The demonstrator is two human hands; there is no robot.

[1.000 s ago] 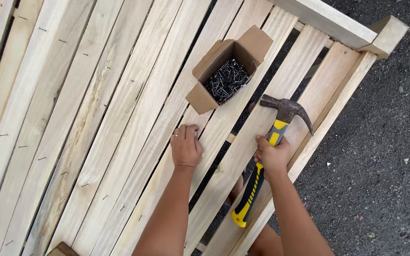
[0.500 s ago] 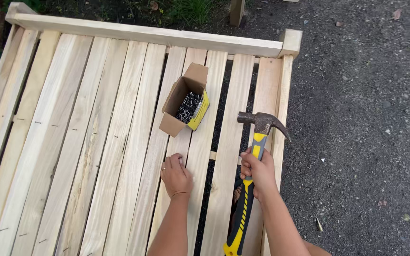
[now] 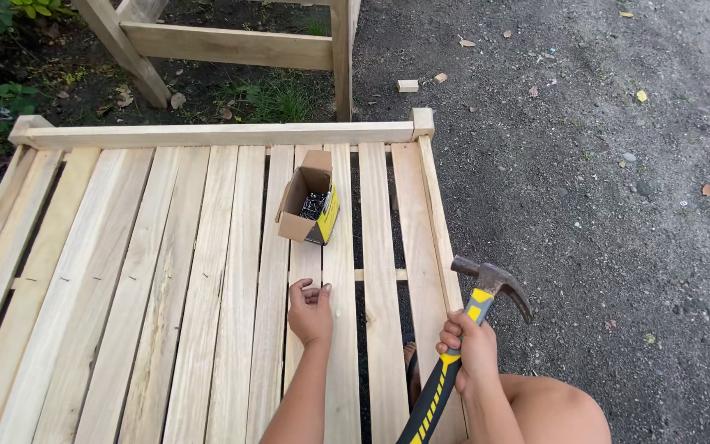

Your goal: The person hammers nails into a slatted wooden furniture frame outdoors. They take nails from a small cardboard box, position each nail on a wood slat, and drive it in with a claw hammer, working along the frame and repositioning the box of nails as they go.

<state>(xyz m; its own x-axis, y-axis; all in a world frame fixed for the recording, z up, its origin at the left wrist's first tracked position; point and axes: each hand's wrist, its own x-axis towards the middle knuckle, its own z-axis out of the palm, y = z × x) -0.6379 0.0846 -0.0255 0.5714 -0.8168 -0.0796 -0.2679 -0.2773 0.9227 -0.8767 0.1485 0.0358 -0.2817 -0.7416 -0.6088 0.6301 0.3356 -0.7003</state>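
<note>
A view looking down at a slatted panel (image 3: 166, 271) of pale wooden boards lying flat, with a thicker rail across its far end. The person's left hand (image 3: 311, 311) rests on the slats, fingers curled loosely, pinching something too small to make out against the wood. The right hand (image 3: 470, 349) is wrapped firmly around a claw hammer (image 3: 462, 345) with a yellow and black handle, its steel head raised just off the panel's right edge. Ahead of the left hand, near the far rail, an open brown cardboard box (image 3: 310, 205) sits on the slats, with a yellow panel on its right side and dark nails (image 3: 315, 203) inside. Dark gravel ground (image 3: 601, 164) lies to the right; a wooden frame (image 3: 232, 45) stands beyond the panel.
</note>
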